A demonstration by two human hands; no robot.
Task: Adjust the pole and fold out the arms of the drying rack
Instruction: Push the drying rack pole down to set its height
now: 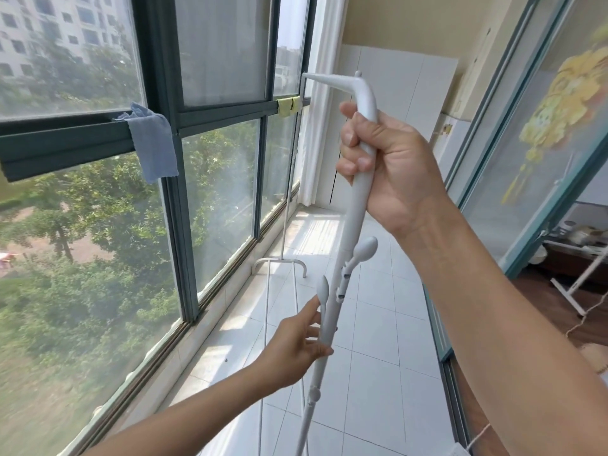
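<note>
The drying rack's white pole (pixel 357 205) runs up the middle of the view, tilted slightly right. At its top one arm (pixel 329 81) sticks out to the left. My right hand (pixel 385 162) is wrapped tight around the pole just below that arm. Lower down, two short arms with rounded tips branch off: one (pixel 362 251) angled out to the right, one (pixel 323 291) lying close along the pole. My left hand (pixel 301 343) grips the pole by its lower part, fingers touching that folded arm.
A large dark-framed window (pixel 164 93) fills the left, with a blue cloth (pixel 153 143) hung on its rail. A second white rack base (pixel 279 263) stands on the tiled floor by the sill. A sliding glass door (pixel 526 159) lines the right.
</note>
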